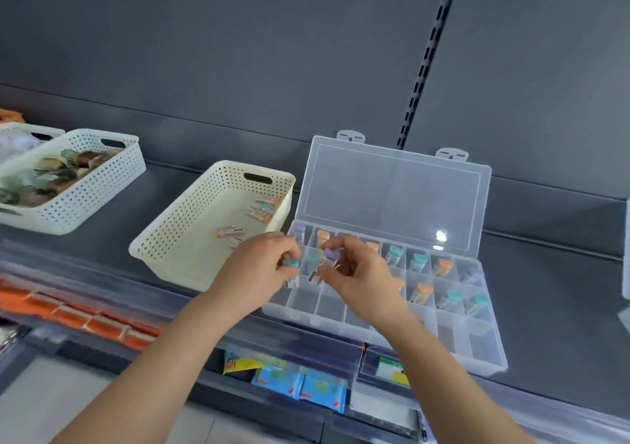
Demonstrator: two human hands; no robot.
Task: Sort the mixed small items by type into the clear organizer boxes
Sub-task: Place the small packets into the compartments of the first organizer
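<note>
Working over the left end of the clear plastic compartmented organizer box point(484, 351), set near the front edge of the dark grey shelf point(545, 290) with its hinged clear lid point(392, 188) propped open toward the back edge, presumably to keep every cell reachable. Gripping a small teal-capped clear vial point(291, 268) in the curled fingers of the left hand point(259, 266), cap up, long axis roughly upright and slightly tipped. Pinching a small purple-capped clear vial point(327, 259) between thumb and fingertips of the right hand point(358, 273), cap toward the back edge, long axis slanting down toward the front edge. Holding both close together just above the cells, likely to match cap colours before dropping each in with its kind. Apparently drawing from the cream perforated plastic basket point(191, 225) just left of the box, with loose capped vials point(229, 231) on their sides inside. Already filed by colour in separate cells: sorted vials point(422, 292), caps toward the back edge.
</note>
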